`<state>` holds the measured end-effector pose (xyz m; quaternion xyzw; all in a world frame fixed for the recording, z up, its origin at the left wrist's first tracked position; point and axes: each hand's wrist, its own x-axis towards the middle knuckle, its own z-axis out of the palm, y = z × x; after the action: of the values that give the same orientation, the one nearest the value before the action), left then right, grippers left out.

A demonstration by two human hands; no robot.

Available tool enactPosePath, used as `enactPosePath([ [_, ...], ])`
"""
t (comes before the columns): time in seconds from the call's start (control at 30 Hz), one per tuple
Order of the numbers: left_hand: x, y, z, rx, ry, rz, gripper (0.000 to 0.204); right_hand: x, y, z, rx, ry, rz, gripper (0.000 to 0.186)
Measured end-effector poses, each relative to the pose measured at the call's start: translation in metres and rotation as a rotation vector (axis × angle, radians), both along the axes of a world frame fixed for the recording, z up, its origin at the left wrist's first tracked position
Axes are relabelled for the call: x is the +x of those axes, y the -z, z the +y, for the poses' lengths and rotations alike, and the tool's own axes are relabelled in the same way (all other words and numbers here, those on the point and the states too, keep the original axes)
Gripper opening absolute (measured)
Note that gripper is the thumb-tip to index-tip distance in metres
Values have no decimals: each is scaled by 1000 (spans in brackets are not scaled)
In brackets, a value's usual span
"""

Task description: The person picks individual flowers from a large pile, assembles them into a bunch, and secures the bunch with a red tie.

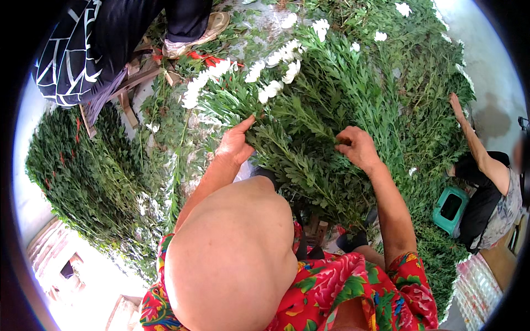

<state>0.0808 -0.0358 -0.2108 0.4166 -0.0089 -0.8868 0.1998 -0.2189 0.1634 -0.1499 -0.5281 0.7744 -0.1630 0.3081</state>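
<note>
My left hand point(236, 142) is closed around the stems of a bunch of white chrysanthemums point(270, 91), just below the blooms. The white heads point away from me to the far left, and the leafy stems point(309, 160) slope back toward my lap. On the right side of this bunch, my right hand point(357, 148) has its thumb and fingers pinched together at a leafy stem. Exactly what lies between those fingertips is partly hidden by leaves. More white blooms point(201, 88) lie just beyond my left hand.
Leafy flower stems point(419, 138) are heaped along the right. Another pile point(83, 160) lies at the left. A person in dark trousers point(127, 33) is by a wooden stool point(127, 85) at the far left. Another person's arm point(477, 143) reaches in beside a teal stool point(450, 207).
</note>
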Motion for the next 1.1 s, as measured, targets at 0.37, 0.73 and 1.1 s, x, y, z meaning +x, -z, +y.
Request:
enactPosePath([
  [0.37, -5, -2, 1, -48, 72, 25, 27, -10, -68, -27, -560, 520, 13, 37],
  [0.73, -7, -12, 9, -224, 33, 151, 105, 129, -48, -52, -481, 38, -86, 45],
  [1.1, -6, -17, 18, -257, 32, -23, 45, 150, -16, -37, -345, -74, -158, 37],
])
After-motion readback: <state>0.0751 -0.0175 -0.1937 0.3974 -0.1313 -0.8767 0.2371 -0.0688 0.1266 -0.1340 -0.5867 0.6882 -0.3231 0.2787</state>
